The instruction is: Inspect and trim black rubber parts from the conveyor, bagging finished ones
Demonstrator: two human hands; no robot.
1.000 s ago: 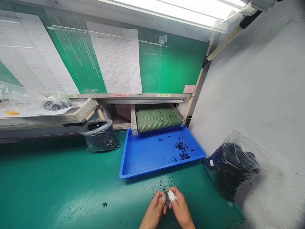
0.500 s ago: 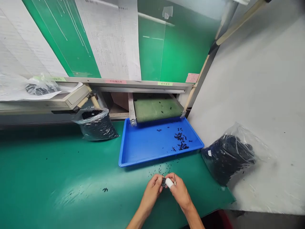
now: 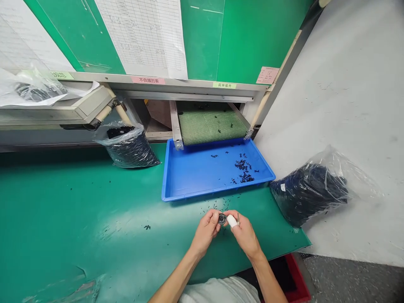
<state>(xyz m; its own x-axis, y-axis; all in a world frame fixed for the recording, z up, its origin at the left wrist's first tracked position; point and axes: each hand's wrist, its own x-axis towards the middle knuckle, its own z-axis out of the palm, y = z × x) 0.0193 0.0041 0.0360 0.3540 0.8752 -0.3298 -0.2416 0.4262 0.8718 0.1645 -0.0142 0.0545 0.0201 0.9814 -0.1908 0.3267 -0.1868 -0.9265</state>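
My left hand (image 3: pixel 207 229) pinches a small round black ringed part (image 3: pixel 222 219) between thumb and fingers, its face turned up towards me. Close against the part's right side is my right hand (image 3: pixel 243 233), closed, with a white cover (image 3: pixel 232 221) on the thumb. A short, thin greyish tool (image 3: pixel 238 218) sticks up from the right fingers; most of it is hidden. Tiny black bits (image 3: pixel 224 203) lie scattered on the green tabletop (image 3: pixel 132 256) just beyond both hands.
A blue tray (image 3: pixel 189 185) with small black pieces sits under the end of a green conveyor belt (image 3: pixel 205 126). Bags of black parts stand left (image 3: pixel 132 147) and right (image 3: pixel 311 193). A red bin (image 3: pixel 298 277) is below the table edge.
The view has tipped downwards, so my hands and the tray appear higher. The round part's ringed face shows more fully now. Both hands stay together around it.
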